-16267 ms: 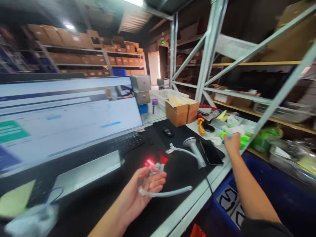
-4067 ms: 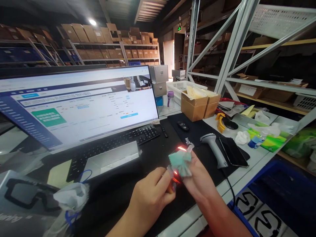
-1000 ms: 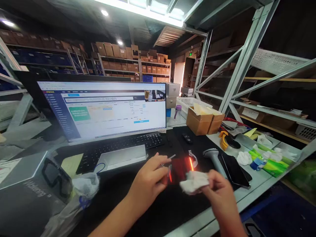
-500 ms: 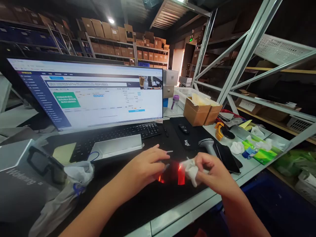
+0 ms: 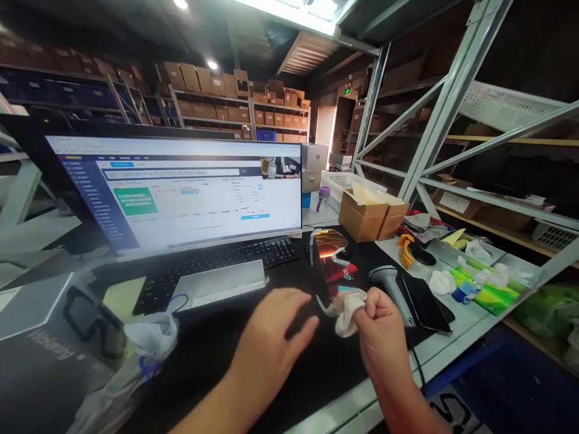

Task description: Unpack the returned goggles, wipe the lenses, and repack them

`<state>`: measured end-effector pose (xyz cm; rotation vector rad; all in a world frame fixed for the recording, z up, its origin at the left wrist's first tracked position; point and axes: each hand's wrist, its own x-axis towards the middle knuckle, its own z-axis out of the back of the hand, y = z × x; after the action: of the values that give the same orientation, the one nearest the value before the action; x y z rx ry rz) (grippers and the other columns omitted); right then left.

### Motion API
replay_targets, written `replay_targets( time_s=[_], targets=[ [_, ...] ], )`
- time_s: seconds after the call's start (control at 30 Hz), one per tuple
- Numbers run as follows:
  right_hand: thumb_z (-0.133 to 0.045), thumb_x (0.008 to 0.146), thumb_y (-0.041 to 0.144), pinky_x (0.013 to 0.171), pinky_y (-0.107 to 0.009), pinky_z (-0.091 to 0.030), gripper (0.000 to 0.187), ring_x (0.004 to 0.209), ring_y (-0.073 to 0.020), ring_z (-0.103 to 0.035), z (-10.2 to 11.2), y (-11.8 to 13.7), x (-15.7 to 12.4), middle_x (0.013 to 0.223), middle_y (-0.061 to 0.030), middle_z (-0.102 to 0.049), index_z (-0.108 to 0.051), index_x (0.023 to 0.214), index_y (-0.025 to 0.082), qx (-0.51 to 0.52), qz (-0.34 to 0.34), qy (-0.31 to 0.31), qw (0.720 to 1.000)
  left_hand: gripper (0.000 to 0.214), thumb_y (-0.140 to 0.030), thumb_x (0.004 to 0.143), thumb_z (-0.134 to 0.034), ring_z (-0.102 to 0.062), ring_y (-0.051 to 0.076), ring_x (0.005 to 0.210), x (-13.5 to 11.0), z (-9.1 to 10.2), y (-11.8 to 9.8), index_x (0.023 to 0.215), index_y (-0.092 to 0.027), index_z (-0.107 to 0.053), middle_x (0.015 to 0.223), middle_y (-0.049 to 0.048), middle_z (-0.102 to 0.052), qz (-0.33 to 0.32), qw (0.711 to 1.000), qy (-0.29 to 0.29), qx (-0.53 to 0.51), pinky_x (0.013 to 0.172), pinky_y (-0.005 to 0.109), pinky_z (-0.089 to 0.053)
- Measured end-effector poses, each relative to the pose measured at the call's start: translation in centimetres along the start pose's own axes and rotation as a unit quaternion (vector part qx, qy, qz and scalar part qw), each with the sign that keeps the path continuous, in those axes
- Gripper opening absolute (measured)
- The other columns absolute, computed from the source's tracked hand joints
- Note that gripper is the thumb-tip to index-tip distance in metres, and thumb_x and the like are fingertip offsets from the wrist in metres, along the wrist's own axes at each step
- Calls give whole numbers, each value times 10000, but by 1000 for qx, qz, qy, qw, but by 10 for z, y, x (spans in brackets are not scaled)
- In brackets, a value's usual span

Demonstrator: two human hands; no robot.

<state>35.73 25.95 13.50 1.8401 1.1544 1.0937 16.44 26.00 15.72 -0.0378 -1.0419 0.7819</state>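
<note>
My right hand [image 5: 383,328] is closed on a white cloth [image 5: 349,313], pinched against one end of a pair of sunglasses. The sunglasses [image 5: 329,256] have a large reddish-orange mirrored shield lens and a pale frame; they are tilted up over the mouse pad. My left hand [image 5: 274,334] hangs just left of them, fingers apart, holding nothing and not touching the lens. Below both hands lies a black desk mat [image 5: 203,367]. The cloth hides the edge of the sunglasses where the right fingers grip.
A monitor [image 5: 194,211] and keyboard [image 5: 275,252] stand behind an open silver box part [image 5: 221,284]. At left are a grey box [image 5: 40,349] and a white pouch [image 5: 151,337]. A barcode scanner [image 5: 391,289], a phone [image 5: 425,304], cartons [image 5: 362,217] and tape [image 5: 418,253] occupy the right side.
My left hand has let go of the sunglasses and opened. The sunglasses have swung upward and away in my right hand with the cloth. The view has tilted slightly up.
</note>
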Motion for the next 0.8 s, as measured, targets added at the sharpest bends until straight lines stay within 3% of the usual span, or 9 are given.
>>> replay_targets(
  time_s=[0.1, 0.27, 0.43, 0.57, 0.8],
  targets=[
    [-759, 752, 189, 491, -171, -375, 396, 526, -89, -455, -17, -6, -6, 599, 50, -507, -375, 657, 209, 33, 2, 9, 999, 267, -289, 984, -517, -621, 211, 1084, -8, -17, -3, 1228, -208, -590, 1161, 96, -659, 4, 993, 84, -80, 956, 349, -522],
    [-761, 749, 197, 508, -179, -381, 386, 560, -94, -463, -32, -9, -15, 642, 33, -520, -394, 627, 199, 44, -12, 43, 998, 250, -296, 1011, -443, -621, 166, 806, -12, -28, 2, 927, -187, -652, 870, 51, -660, 62, 980, 77, -172, 797, 276, -520],
    [-807, 696, 173, 566, -191, -409, 409, 632, -109, -490, -23, -7, -10, 687, 20, -537, -413, 586, 185, 18, -3, 97, 995, 334, -368, 985, -503, -566, 147, 675, -11, -28, 6, 737, -174, -616, 708, 21, -595, 101, 972, 82, -195, 740, 254, -502],
    [-846, 677, 255, 539, -186, -373, 468, 599, -101, -449, -11, -5, -5, 641, 26, -512, -392, 588, 185, 51, -79, 138, 986, 335, -381, 991, -483, -595, 158, 722, -8, -29, 1, 781, -179, -647, 744, 33, -630, 86, 957, 127, -246, 724, 246, -482],
    [-932, 564, 316, 471, -168, -331, 592, 481, -66, -407, -8, 11, -1, 549, 53, -518, -354, 611, 196, 146, -189, 105, 965, 382, -353, 1003, -452, -468, 101, 533, -5, -24, -5, 704, -165, -597, 601, -5, -519, 86, 950, 180, -241, 528, 205, -353]
  ],
)
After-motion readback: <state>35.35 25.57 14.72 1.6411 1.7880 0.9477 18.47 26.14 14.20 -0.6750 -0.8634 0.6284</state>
